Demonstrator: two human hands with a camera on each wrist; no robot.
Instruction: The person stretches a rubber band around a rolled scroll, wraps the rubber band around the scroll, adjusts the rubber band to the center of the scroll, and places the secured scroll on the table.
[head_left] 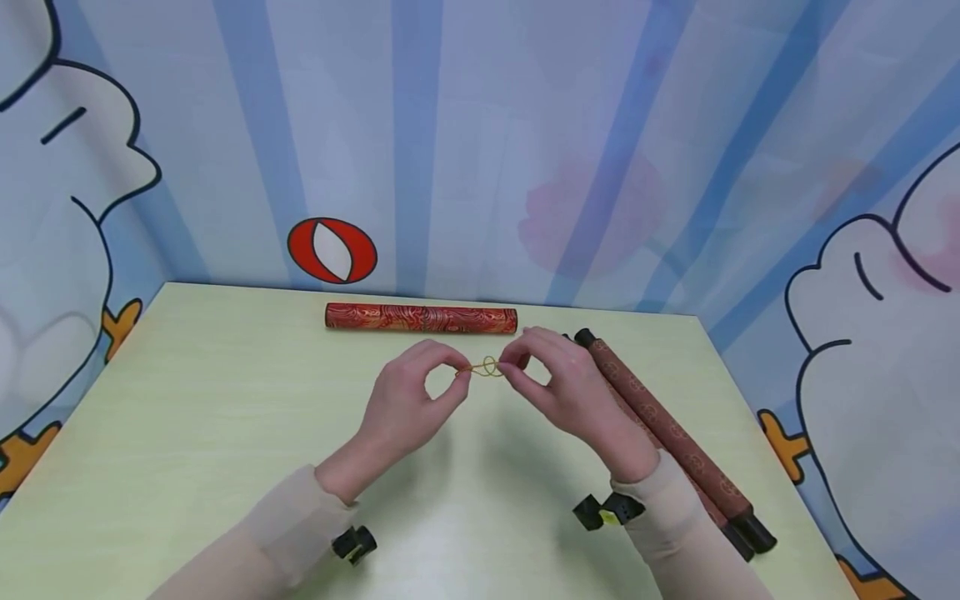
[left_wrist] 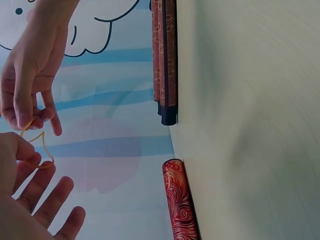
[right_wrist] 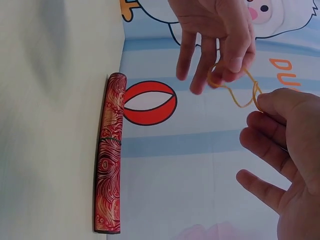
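Observation:
A thin yellow rubber band [head_left: 489, 366], looped and twisted, is held up between both hands above the table. My left hand [head_left: 408, 390] pinches one end of it between thumb and forefinger. The other end is pinched by the thumb and forefinger of my right hand [head_left: 564, 385]. In the right wrist view the band [right_wrist: 240, 104] hangs in loose curves between the fingertips. Behind the hands, a red patterned cylinder [head_left: 420, 317] lies along the table's back edge.
Two long brown patterned rolls [head_left: 675, 433] with black ends lie side by side at the right, partly beneath the right forearm. The pale table [head_left: 187, 433] meets a blue striped backdrop [head_left: 480, 150] at its back edge.

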